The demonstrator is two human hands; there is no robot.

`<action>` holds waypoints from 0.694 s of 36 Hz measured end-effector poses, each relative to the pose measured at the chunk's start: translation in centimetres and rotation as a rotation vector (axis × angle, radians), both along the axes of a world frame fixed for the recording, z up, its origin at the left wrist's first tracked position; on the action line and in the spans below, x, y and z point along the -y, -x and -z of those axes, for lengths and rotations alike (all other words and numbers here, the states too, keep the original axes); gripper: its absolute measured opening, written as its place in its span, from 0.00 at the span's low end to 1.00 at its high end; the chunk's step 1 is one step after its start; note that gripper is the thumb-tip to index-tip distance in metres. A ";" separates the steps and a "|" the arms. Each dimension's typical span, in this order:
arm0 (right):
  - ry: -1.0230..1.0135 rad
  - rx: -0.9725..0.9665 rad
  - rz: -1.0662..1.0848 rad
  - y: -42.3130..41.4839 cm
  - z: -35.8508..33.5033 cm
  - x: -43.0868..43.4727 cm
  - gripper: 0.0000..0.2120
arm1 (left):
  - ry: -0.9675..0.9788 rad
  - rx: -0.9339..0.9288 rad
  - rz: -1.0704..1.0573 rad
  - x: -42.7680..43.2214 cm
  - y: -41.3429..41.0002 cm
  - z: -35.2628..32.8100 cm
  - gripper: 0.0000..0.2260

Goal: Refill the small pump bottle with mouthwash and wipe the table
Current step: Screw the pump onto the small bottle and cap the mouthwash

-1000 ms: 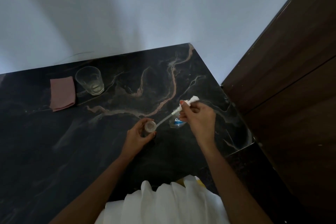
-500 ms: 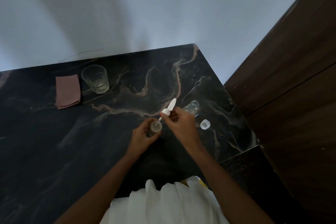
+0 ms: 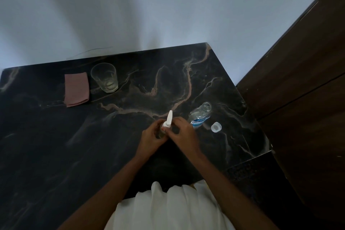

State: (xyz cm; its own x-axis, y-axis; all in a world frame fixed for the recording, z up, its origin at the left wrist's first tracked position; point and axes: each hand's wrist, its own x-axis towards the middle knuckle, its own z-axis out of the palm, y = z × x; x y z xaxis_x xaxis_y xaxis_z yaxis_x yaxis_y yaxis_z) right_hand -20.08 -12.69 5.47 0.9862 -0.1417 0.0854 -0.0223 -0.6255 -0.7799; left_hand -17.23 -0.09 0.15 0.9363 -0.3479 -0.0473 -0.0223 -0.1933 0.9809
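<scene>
My left hand (image 3: 152,139) grips the small clear pump bottle (image 3: 162,131), which stands on the dark marble table (image 3: 56,155). Its body is mostly hidden by my fingers. My right hand (image 3: 183,135) pinches the white pump head (image 3: 168,120) at its collar, seated on the bottle's neck with the nozzle pointing up and away. Just right of my hands stands the open clear mouthwash bottle (image 3: 200,115) with a blue label. Its white cap (image 3: 216,127) lies on the table beside it. A folded pink cloth (image 3: 76,88) lies at the far left.
A drinking glass (image 3: 105,77) stands next to the pink cloth near the back edge. A grey wall runs behind the table. A dark wooden door or cabinet (image 3: 298,80) rises close to the table's right edge. White clothing (image 3: 168,209) shows at the near edge.
My right hand carried the pump head with its dip tube from beside the bottle into its mouth and down onto the neck. The mouthwash bottle and cap came into sight.
</scene>
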 end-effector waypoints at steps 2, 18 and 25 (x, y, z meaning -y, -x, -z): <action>-0.009 0.004 0.027 0.1 0.4 -0.1 0.12 | -0.002 0.003 0.004 0.0 0.0 0.0 0.22; -0.444 -0.192 -0.010 -0.6 0.9 0.5 0.17 | 0.003 0.006 -0.002 0.0 -0.1 0.1 0.23; -0.509 -0.134 0.078 -0.8 1.4 -0.4 0.16 | 0.000 0.004 -0.011 -0.1 -0.1 -0.1 0.22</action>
